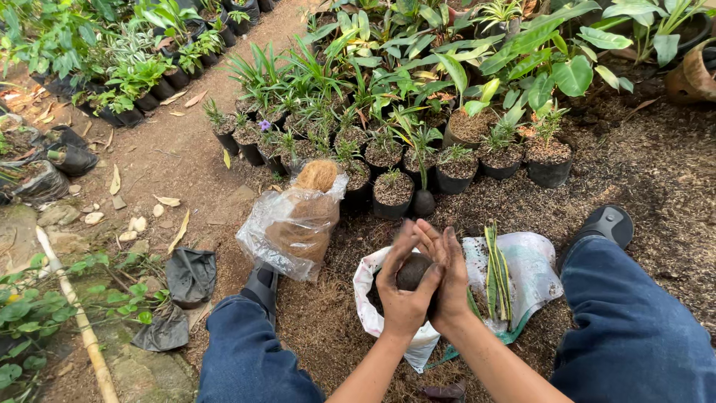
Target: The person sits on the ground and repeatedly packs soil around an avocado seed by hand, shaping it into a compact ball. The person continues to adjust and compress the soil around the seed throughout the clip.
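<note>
Both hands are cupped around a dark ball of soil [412, 270] over a white sack [371, 292] spread on the ground. My left hand [403, 287] wraps the ball from the left and below. My right hand [450, 276] presses it from the right, fingers pointing up. Both are smeared with dirt. Several long green leaf cuttings [495, 272] lie on the sack just right of the hands. A clear plastic bag of brown coconut fibre [300, 220] stands to the left, beside my left knee.
Rows of small black nursery pots with green plants [393, 186] stand ahead. Empty black grow bags [190, 276] lie at left beside a pale pipe [78, 317]. My knees in blue jeans and dark sandals [610, 222] flank the sack. A clay pot [690, 75] sits at far right.
</note>
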